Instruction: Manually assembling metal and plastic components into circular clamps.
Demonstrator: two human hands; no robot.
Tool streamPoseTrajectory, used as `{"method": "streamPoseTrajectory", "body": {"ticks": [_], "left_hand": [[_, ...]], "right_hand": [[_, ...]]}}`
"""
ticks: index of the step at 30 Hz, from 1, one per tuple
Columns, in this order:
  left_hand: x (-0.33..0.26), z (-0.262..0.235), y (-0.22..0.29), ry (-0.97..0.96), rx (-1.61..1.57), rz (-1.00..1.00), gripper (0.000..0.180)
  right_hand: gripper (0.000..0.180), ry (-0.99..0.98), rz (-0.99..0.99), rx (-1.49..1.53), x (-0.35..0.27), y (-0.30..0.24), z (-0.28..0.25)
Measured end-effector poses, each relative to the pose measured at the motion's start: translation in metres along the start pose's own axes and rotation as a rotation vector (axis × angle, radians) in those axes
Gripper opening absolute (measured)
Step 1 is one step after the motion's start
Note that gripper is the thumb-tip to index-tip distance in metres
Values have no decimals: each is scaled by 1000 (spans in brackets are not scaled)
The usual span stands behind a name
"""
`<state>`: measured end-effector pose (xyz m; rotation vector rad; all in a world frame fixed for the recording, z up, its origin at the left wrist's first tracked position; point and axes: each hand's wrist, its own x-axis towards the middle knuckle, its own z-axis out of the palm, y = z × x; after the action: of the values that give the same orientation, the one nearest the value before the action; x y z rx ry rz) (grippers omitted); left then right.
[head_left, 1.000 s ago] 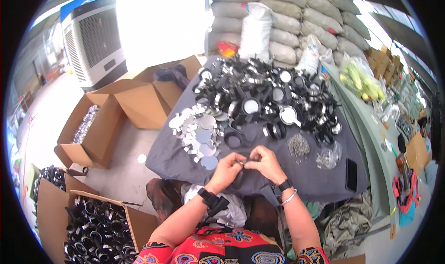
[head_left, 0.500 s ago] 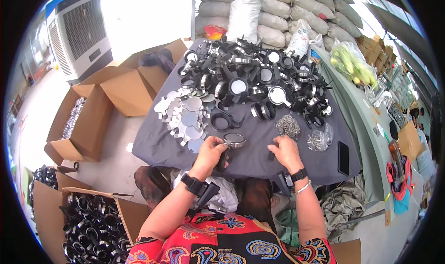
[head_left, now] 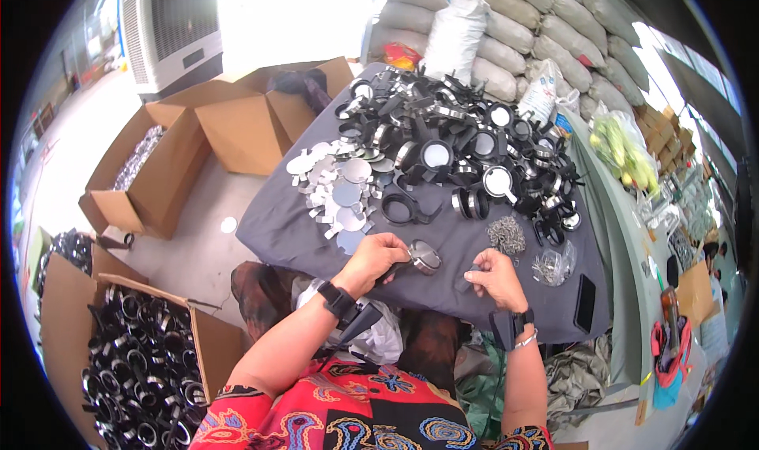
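My left hand (head_left: 373, 262) grips the black handle of a round ring part (head_left: 425, 256) with a grey disc face, held over the near edge of the cloth-covered table. The handle is mostly hidden by my fingers. To its right, my right hand (head_left: 498, 279) pinches a small dark piece (head_left: 473, 276) between thumb and fingers; its exact kind cannot be made out. Just beyond my hands lie a loose black ring with a handle (head_left: 397, 208), a pile of flat silver discs with tabs (head_left: 348, 195) and a heap of small metal screws or pins (head_left: 506, 235).
A large heap of black-handled rings (head_left: 435, 154) covers the table's far half. A clear bag of small metal parts (head_left: 553, 267) and a black phone (head_left: 585, 304) lie at right. Cardboard boxes (head_left: 178, 185) stand on the left floor; one near box (head_left: 213, 355) holds more rings.
The view has turned slightly left, shifting the scene right. The ring in my left hand has tilted, its disc face showing more. My right hand still pinches the dark piece, now slightly lower.
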<state>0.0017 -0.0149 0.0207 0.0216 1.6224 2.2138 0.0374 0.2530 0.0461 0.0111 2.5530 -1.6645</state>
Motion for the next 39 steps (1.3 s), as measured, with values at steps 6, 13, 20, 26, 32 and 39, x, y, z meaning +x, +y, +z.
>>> {"method": "streamPoseTrajectory", "body": {"ticks": [6,13,20,26,32,39], "left_hand": [[6,-5,1,-64,53,-44,3],[12,-8,-3,-51,107,46,5],[1,-11,-22,-40,499,519,21],[-5,-4,-20,157,828,788,24],[1,-2,-15,161,900,709,23],[-4,-15,14,-75,241,8,15]], "right_hand": [[9,-135,-271,150,-12,-33,53],[19,81,-788,-347,15,-40,81],[21,16,-717,-465,21,-43,74],[18,-107,-701,-456,40,-61,72],[16,-323,-432,-313,59,-73,62],[8,372,-407,330,17,2,61]]}}
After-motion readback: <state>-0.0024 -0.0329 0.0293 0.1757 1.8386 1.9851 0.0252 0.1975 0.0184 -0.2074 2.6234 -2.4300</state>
